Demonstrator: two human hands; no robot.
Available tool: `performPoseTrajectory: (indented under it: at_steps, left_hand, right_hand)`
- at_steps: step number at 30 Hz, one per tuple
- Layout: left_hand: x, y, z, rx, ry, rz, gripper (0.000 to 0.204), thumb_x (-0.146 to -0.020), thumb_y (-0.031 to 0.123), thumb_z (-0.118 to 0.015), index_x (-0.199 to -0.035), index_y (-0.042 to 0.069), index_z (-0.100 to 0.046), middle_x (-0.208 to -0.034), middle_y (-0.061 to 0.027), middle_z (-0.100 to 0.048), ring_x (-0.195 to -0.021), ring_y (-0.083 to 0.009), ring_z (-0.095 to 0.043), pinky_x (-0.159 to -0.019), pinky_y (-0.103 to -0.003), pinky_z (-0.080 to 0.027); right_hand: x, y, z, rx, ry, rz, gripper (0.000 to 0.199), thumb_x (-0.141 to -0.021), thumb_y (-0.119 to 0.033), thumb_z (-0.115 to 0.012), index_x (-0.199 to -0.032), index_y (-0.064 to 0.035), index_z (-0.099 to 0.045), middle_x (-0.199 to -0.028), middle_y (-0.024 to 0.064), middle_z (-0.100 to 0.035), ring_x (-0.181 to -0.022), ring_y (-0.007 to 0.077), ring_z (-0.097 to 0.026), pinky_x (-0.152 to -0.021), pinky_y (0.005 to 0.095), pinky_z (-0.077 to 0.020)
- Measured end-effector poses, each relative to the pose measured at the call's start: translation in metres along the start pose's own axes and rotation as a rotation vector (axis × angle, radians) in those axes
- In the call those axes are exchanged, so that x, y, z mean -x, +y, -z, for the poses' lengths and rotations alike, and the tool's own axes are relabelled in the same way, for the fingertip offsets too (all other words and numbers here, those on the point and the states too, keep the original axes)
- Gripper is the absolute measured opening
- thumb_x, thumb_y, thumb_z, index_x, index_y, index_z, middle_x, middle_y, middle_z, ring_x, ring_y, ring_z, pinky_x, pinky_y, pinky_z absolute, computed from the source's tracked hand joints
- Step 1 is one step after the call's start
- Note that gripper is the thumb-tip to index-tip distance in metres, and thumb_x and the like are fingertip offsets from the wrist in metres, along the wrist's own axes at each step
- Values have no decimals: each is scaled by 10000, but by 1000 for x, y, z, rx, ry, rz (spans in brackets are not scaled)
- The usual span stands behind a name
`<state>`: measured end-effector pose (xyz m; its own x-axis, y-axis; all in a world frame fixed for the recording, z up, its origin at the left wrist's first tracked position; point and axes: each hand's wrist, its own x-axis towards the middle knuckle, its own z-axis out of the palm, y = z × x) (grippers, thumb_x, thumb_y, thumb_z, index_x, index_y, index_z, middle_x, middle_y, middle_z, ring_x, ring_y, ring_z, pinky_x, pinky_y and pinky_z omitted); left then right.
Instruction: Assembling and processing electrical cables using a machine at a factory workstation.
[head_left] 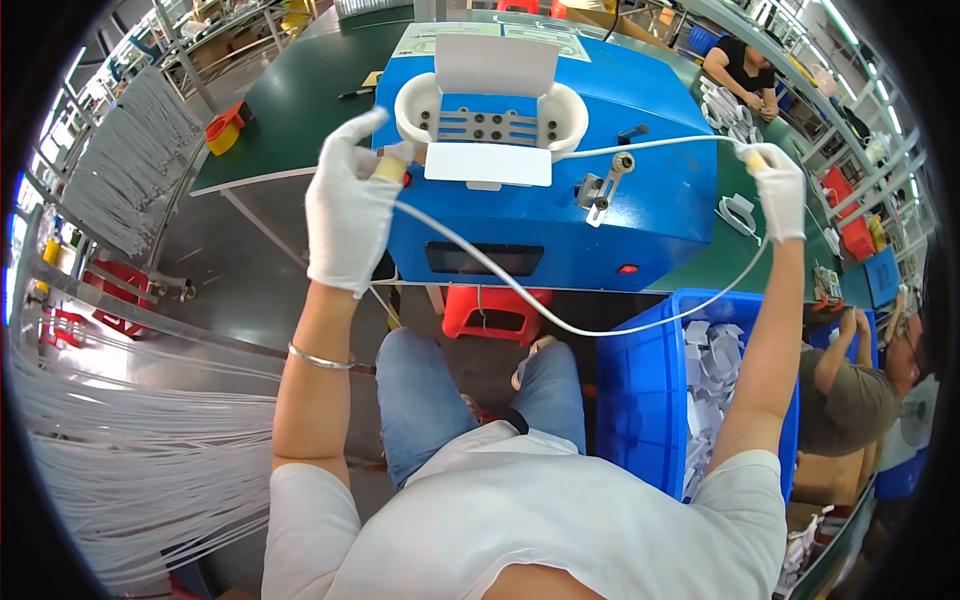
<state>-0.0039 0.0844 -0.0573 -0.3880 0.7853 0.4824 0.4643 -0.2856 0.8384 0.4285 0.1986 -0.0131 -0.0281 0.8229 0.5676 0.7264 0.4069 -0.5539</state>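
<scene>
Both my hands wear white gloves and hold one white cable [520,295]. My left hand [350,205] pinches it at the left side of a blue machine [600,215]. My right hand [778,190] grips the cable at the machine's right side. The cable sags in a long loop between them, hanging in front of the machine. Another stretch runs from my right hand toward the white oval winding fixture [490,110] on the machine's top.
A blue bin [640,390] of coiled white cables stands at my right knee. Many loose white cables [120,400] hang over a rack at my left. A red stool [495,310] is under the green bench [300,100]. Other people work at the right and far back.
</scene>
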Motion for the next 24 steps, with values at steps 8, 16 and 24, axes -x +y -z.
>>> performPoseTrajectory:
  at_steps: [8,16,24]
  left_hand:
    - [31,7,70,100,-61,162,328,-889,123,-622,-1203,29,-595,-695,48,-513,-580,-14,-426,-518,-169,-348]
    - [74,1,87,110,-348,256,260,-917,171,-579,-1097,-10,-629,-686,25,-562,-511,-17,-452,-478,-157,-355]
    - [110,-16,28,322,-913,462,245,-897,116,-601,-1122,28,-642,-741,-11,-604,-578,-40,-495,-520,-176,-399]
  right_hand:
    - [10,4,0,-66,51,-112,151,-850,-174,-641,-848,-32,-692,-720,-18,-588,-666,52,-485,-607,201,-375]
    - [53,0,33,-78,109,-154,148,-861,-174,-645,-865,-31,-682,-686,-58,-530,-572,0,-399,-497,162,-269]
    - [74,-17,40,-239,-77,-371,110,-866,-160,-643,-844,-56,-668,-644,-85,-490,-503,-29,-340,-439,151,-186]
